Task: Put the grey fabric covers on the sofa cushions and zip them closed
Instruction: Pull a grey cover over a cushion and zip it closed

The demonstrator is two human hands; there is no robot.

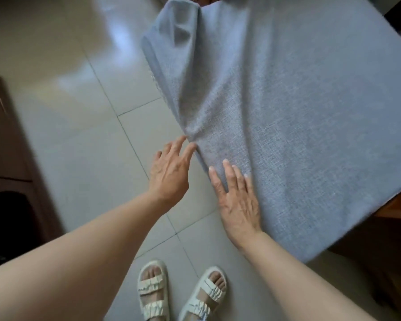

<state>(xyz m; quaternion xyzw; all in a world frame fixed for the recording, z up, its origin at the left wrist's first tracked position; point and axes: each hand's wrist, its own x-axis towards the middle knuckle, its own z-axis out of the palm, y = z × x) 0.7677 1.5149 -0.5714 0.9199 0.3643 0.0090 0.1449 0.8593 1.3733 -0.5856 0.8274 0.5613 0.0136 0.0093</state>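
Observation:
A large sofa cushion in its grey fabric cover (299, 117) fills the right half of the view, its near corner pointing toward me. Loose cover fabric (178, 54) bunches and folds along the cushion's left edge. My left hand (169, 167) reaches to the near corner with straight fingers, its fingertips touching the fabric edge. My right hand (237, 200) lies flat on top of the cover just inside that corner, fingers spread. No zip is visible.
Pale glossy floor tiles (79, 140) stretch under and left of the cushion. Dark wooden furniture (12, 181) stands along the left edge. Brown wood (384, 228) shows under the cushion at right. My sandalled feet (181, 295) stand on the tiles below.

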